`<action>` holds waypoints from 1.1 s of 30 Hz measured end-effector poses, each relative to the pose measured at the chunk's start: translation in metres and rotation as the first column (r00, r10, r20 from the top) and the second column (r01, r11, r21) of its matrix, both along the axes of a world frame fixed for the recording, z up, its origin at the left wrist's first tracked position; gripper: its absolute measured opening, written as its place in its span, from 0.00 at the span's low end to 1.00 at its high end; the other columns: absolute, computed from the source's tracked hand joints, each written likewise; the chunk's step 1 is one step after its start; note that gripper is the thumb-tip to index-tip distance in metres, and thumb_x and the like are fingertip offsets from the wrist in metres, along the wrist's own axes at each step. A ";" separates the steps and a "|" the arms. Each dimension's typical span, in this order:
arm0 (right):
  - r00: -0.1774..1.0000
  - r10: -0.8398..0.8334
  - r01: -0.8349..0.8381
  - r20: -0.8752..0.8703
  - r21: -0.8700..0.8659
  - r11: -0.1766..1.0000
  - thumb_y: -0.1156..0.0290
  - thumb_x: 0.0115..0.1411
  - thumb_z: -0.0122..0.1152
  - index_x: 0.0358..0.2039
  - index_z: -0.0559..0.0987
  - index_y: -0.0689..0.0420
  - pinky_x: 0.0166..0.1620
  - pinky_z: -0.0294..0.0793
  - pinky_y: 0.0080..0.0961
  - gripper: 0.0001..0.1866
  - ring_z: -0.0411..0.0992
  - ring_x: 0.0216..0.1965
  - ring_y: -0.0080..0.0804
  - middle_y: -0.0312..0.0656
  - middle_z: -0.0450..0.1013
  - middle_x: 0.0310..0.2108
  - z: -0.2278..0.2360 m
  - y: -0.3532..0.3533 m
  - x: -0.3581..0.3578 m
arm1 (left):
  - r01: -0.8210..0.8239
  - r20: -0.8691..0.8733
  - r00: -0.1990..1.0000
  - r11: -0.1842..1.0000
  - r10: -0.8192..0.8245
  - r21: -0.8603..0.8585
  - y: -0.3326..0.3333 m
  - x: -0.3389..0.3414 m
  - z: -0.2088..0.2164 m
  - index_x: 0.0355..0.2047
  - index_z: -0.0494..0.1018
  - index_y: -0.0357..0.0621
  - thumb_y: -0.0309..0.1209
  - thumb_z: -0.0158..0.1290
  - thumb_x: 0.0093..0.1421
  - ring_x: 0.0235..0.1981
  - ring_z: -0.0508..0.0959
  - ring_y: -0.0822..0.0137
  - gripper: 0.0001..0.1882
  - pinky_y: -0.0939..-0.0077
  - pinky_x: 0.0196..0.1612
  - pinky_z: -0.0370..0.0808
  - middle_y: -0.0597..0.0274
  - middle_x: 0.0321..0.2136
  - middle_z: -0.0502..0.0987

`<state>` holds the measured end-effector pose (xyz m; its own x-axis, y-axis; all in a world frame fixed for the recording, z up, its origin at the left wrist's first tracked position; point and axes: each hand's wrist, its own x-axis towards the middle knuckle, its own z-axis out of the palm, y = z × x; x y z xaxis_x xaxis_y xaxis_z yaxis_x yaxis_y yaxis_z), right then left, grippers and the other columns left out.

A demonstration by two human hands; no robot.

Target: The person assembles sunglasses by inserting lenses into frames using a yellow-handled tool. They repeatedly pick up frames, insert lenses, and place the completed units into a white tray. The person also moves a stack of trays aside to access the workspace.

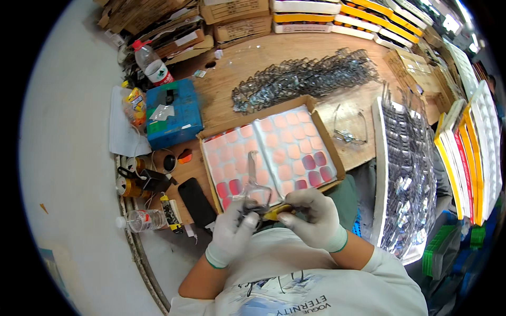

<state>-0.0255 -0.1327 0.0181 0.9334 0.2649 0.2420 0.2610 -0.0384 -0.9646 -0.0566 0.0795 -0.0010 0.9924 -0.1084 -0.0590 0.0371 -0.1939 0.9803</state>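
Eyeglass frame (pixel 253 176) in left hand (pixel 233 230) near box (pixel 326 137) edge, bare tabletop (pixel 220 89) beyond

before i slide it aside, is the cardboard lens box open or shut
Open: no lid covers the cardboard box, and rows of lenses show inside.

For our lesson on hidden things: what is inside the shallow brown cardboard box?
Rows of pink and reddish-purple rounded-square pieces show; the floor of the brown cardboard box is covered.
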 end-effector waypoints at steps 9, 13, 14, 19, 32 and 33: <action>0.978 0.070 -0.017 0.197 -0.263 0.965 0.78 0.60 0.64 0.44 0.82 0.59 0.34 0.76 0.27 0.11 0.77 0.31 0.33 0.45 0.78 0.36 0.017 -0.006 -0.001 | 0.102 0.110 0.988 0.992 -0.109 0.069 -0.019 -0.009 0.015 0.48 0.72 0.32 0.37 0.46 0.72 0.30 0.83 0.62 0.18 0.71 0.37 0.78 0.53 0.30 0.82; 0.980 0.117 -0.111 -0.159 0.045 0.993 0.72 0.65 0.63 0.42 0.81 0.64 0.35 0.75 0.24 0.10 0.74 0.30 0.27 0.43 0.77 0.32 0.002 -0.004 -0.002 | 0.202 0.096 0.975 0.979 -0.201 0.005 -0.008 -0.016 0.020 0.48 0.73 0.32 0.38 0.47 0.72 0.30 0.83 0.66 0.18 0.74 0.36 0.79 0.54 0.30 0.83; 0.945 0.246 -0.238 -0.215 0.065 0.969 0.70 0.65 0.62 0.41 0.81 0.66 0.35 0.74 0.24 0.11 0.74 0.30 0.25 0.43 0.77 0.32 0.003 -0.012 0.003 | 0.214 0.104 0.972 0.977 -0.213 0.002 -0.006 -0.017 0.020 0.48 0.73 0.32 0.39 0.46 0.72 0.30 0.83 0.69 0.19 0.75 0.36 0.79 0.56 0.29 0.83; 0.895 0.361 -0.352 -0.262 0.084 0.932 0.68 0.65 0.64 0.39 0.81 0.67 0.34 0.73 0.24 0.12 0.72 0.29 0.23 0.43 0.77 0.29 0.007 -0.018 0.007 | 0.163 0.202 0.961 0.978 -0.187 0.128 -0.006 -0.014 0.029 0.44 0.76 0.32 0.35 0.47 0.70 0.25 0.83 0.69 0.16 0.75 0.31 0.79 0.57 0.24 0.82; 0.953 0.303 -0.294 0.024 -0.171 0.940 0.71 0.59 0.67 0.37 0.81 0.64 0.34 0.76 0.31 0.10 0.76 0.30 0.45 0.49 0.78 0.32 0.031 -0.038 -0.001 | 0.156 0.294 0.924 0.945 -0.243 0.288 -0.023 -0.006 0.055 0.35 0.78 0.34 0.27 0.53 0.61 0.20 0.82 0.62 0.08 0.71 0.26 0.78 0.58 0.19 0.80; 0.947 0.320 -0.311 0.027 -0.169 0.935 0.71 0.59 0.67 0.37 0.81 0.64 0.34 0.76 0.31 0.10 0.77 0.31 0.45 0.49 0.78 0.33 0.030 -0.043 -0.002 | 0.177 0.299 0.915 0.936 -0.270 0.303 -0.023 -0.005 0.057 0.36 0.78 0.35 0.26 0.55 0.60 0.19 0.81 0.62 0.07 0.71 0.25 0.77 0.58 0.19 0.80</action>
<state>-0.0274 -0.1758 0.0485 0.7825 0.5828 0.2194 0.3359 -0.0983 -0.9367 -0.0616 0.0564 0.0563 0.9104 -0.3562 0.2104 -0.3550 -0.4115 0.8394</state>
